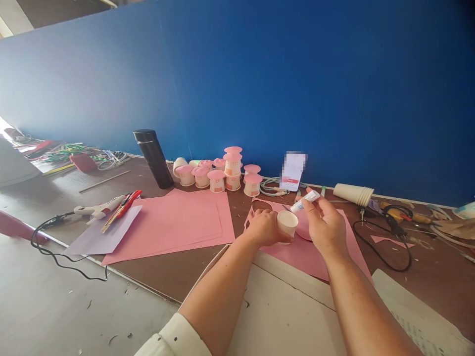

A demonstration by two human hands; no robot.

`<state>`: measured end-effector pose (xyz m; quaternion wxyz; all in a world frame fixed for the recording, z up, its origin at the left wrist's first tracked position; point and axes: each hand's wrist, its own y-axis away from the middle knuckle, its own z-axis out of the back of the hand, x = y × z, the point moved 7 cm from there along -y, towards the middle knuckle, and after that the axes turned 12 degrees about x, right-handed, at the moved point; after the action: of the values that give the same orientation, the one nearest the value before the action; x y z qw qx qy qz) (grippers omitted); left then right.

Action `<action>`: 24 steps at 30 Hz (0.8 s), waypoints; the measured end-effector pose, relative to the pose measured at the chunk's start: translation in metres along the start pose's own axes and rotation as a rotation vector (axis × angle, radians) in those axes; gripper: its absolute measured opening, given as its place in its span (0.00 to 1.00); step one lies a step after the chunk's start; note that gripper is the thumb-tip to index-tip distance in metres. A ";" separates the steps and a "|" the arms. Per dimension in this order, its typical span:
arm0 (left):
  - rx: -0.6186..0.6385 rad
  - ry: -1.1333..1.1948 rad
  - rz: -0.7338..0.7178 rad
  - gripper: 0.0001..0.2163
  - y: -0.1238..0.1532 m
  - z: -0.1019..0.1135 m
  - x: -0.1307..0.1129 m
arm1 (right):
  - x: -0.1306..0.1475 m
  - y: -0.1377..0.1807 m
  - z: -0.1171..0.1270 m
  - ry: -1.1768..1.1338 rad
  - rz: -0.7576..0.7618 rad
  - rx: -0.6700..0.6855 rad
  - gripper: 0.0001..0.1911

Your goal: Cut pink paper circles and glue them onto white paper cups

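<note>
My left hand (264, 226) is wrapped round a white paper cup (287, 225), its round end facing up towards me. In my right hand (326, 225) is a white glue stick (305, 200), tilted, with its lower end close above the cup's rim. Whether the two touch, I cannot tell. Beneath both hands lies a pink paper sheet (351, 247) with a cut-out hole near my left fingers. Partly hidden behind my right hand is a round pink paper piece (303, 228).
Several small cup houses with pink paper roofs (217, 180) stand by the blue wall, near a black bottle (153, 158). A phone (293, 170) leans there. Leftwards lie pink sheets (178, 217), a red utility knife (124, 207) and a glue gun (98, 207). Stacked paper cups (352, 194) lie right.
</note>
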<state>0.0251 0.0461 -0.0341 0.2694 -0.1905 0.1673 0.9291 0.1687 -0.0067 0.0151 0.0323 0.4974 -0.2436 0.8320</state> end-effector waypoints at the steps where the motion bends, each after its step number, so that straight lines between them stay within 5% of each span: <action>1: -0.001 0.000 -0.003 0.31 0.000 0.000 -0.001 | -0.001 -0.001 -0.002 0.016 0.000 0.010 0.22; 8: 0.027 0.001 -0.038 0.29 0.001 0.001 -0.005 | -0.008 -0.016 -0.019 0.090 0.035 0.143 0.22; 16: 0.026 0.005 -0.040 0.25 -0.001 -0.001 -0.004 | -0.010 -0.014 -0.011 0.096 -0.008 0.010 0.25; 24: 0.036 0.010 -0.017 0.25 0.003 0.003 -0.008 | -0.008 -0.015 -0.019 0.079 0.037 0.077 0.24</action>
<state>0.0285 0.0416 -0.0276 0.2798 -0.1916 0.1838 0.9226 0.1616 0.0160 0.0070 0.0074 0.4605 -0.2192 0.8601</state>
